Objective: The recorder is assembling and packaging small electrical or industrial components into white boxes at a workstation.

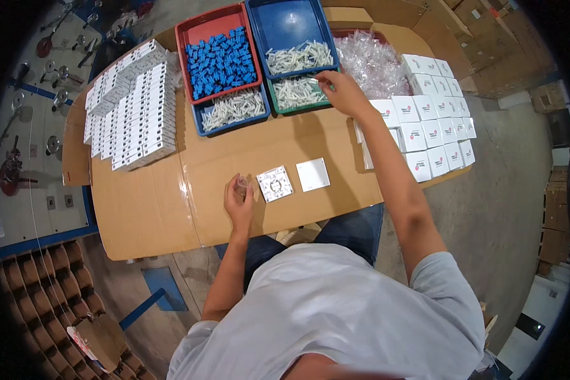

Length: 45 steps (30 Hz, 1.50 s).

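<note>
My left hand (239, 201) is closed on a small clear plastic bag (242, 182), just above the cardboard. Right of it lies a square white plate (275, 184) with fittings and holes showing. Beside that sits a plain white square cover (313, 175). My right hand (341, 93) reaches out to the green tray (297, 110) of small white plastic pieces (296, 94), at the front edge of the blue tray (289, 22) above it. Its fingers are bent together, and whatever lies between the fingertips is too small to make out.
A red tray (181, 47) of blue plastic pieces stands over a blue tray (234, 123) of white pieces. Stacked white plates (135, 107) fill the left side. Clear plastic bags (373, 63) and stacked white boxes (427, 130) stand on the right. Cardboard (152, 209) covers the table.
</note>
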Motion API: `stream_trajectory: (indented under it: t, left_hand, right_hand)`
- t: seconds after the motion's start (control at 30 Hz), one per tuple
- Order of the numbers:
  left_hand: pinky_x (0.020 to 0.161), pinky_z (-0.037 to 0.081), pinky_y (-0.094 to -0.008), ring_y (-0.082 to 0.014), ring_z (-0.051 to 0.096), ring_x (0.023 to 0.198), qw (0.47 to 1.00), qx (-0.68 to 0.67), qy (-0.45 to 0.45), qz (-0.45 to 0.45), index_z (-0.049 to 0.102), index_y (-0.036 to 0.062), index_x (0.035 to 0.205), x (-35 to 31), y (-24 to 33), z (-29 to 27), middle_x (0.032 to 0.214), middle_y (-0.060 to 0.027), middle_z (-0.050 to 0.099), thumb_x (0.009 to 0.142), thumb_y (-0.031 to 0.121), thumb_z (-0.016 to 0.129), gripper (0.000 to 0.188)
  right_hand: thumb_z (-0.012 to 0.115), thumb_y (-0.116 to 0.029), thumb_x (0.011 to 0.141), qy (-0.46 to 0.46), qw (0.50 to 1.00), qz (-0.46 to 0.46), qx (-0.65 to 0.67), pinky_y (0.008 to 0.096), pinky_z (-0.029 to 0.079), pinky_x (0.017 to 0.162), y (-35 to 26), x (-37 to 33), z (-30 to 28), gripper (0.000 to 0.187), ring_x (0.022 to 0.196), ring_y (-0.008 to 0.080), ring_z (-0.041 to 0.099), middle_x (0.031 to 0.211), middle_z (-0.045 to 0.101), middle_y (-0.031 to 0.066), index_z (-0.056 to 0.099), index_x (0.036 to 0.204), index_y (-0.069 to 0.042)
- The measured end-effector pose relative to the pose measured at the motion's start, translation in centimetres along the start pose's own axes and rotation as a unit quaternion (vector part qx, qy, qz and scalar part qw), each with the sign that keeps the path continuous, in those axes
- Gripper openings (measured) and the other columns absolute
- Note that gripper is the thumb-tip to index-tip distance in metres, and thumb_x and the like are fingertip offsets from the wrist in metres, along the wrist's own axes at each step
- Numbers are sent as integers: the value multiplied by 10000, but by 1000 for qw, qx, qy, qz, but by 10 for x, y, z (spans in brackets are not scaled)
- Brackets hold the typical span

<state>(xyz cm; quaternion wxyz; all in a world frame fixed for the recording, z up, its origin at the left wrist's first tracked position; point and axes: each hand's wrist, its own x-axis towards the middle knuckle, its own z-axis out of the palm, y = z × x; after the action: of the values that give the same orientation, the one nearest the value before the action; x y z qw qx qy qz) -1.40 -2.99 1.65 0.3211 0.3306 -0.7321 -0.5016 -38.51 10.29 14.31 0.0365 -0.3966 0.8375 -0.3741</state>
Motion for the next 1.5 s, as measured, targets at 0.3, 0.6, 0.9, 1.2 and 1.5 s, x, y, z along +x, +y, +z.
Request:
stream_trajectory:
  t: [0.3,0.6,0.9,1.2,1.5]
  left_hand:
    - [968,508,-340,-215,654,1071,997,78,7,22,656,-6,1282,2,-10,0,1142,-108,677,904,33,729,387]
    - [948,512,-349,-238,653,1052,994,102,-14,44,654,0,1285,5,-14,5,1142,-124,670,866,7,728,425]
    - [948,514,-353,-251,650,1065,989,137,-11,46,653,18,1286,5,-12,3,1146,-125,666,852,25,739,442]
    - [947,517,-358,-263,651,1058,988,146,-17,43,652,13,1271,5,-12,3,1146,-128,666,858,23,746,424]
    - [966,504,-365,-269,636,1069,988,143,-23,50,652,12,1272,4,-16,2,1149,-127,666,846,23,747,437]
  right_hand:
    - [545,-285,1037,-242,945,-1,-220,517,513,919,62,103,34,337,1055,440,660,1125,703,253,698,1092,10]
    - [551,-102,937,-177,972,-105,-116,480,534,948,71,148,60,272,1048,434,678,1097,734,216,752,1104,-29]
    - [601,21,812,-239,960,-64,-134,427,563,818,69,168,35,235,911,364,723,961,756,182,756,982,-28]
    - [634,19,799,-186,973,-101,-92,422,563,826,89,154,43,226,911,361,720,943,753,179,761,977,-37]
    - [684,-53,803,-122,965,-115,-202,475,560,849,90,136,55,209,968,370,698,973,731,164,728,1006,-78]
